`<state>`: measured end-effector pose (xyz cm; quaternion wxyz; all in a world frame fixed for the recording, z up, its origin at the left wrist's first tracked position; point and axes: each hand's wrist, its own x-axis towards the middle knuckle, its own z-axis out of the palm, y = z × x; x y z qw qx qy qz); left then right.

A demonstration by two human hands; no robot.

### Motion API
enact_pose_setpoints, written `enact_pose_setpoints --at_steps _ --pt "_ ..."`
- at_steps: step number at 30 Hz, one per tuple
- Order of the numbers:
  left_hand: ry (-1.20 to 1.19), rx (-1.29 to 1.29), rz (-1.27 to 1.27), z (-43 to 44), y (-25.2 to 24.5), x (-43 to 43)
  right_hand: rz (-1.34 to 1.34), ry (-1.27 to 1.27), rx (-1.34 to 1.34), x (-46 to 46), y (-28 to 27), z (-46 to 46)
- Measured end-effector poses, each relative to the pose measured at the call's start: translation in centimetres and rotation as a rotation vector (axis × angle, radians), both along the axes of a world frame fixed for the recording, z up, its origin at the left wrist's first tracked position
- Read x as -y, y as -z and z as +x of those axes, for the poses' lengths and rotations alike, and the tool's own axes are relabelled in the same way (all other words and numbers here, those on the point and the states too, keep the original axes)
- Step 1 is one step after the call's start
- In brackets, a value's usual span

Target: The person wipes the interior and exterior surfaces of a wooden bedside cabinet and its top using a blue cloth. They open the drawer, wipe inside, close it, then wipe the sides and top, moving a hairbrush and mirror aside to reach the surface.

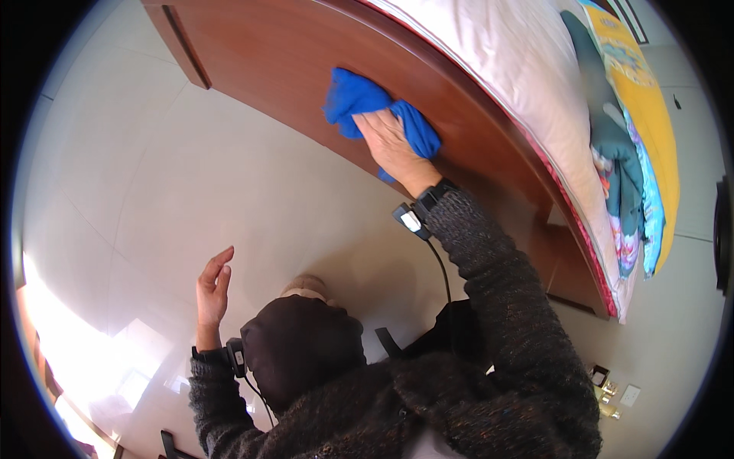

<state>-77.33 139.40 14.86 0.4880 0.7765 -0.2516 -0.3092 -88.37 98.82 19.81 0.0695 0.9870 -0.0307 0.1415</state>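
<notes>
My right hand (395, 143) presses a crumpled blue cloth (358, 94) flat against the reddish-brown wooden side panel (275, 69) of a bed. Folds of the cloth stick out on both sides of the hand, and a small piece shows below it. My left hand (214, 290) is in the air above the tiled floor, to the left of my bent knee (304, 344). It holds nothing, and its thumb and fingers are slightly apart. Each wrist wears a black strap with a small cabled device, such as the right wrist device (411, 219).
On the bed lies a pale pink sheet (493, 63) with red edging, plus a dark green cloth (619, 155) and a yellow quilt (654, 126). Sunlight glares on the floor tiles (166, 172) at left. Several small bottles (608, 401) stand near a wall socket (630, 395).
</notes>
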Motion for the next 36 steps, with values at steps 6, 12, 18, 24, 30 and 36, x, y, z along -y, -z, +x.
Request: enact_pose_setpoints --at_steps 6,12,18,24,30,36 --pt "-0.138 -0.103 -0.036 0.3 1.0 -1.8 -0.126 -0.107 0.007 -1.3 0.8 11.1" --pt "-0.116 -0.064 -0.049 0.3 0.8 -1.7 -0.850 -0.178 -0.321 -0.9 6.8 4.2" --pt "-0.096 -0.062 -0.091 0.4 -1.2 -0.2 -0.370 -0.046 -1.015 2.1 11.4 -14.7" --pt "-0.135 -0.140 -0.282 1.4 -9.3 2.5 0.102 0.040 -1.292 5.1 5.4 -28.5" --pt "0.107 -0.081 -0.426 0.0 -15.8 10.6 0.294 0.169 -0.160 0.0 -5.8 -24.4" --pt "0.616 0.557 -0.572 -6.6 -17.0 20.9 0.218 0.063 0.524 -3.0 -14.4 -18.0"
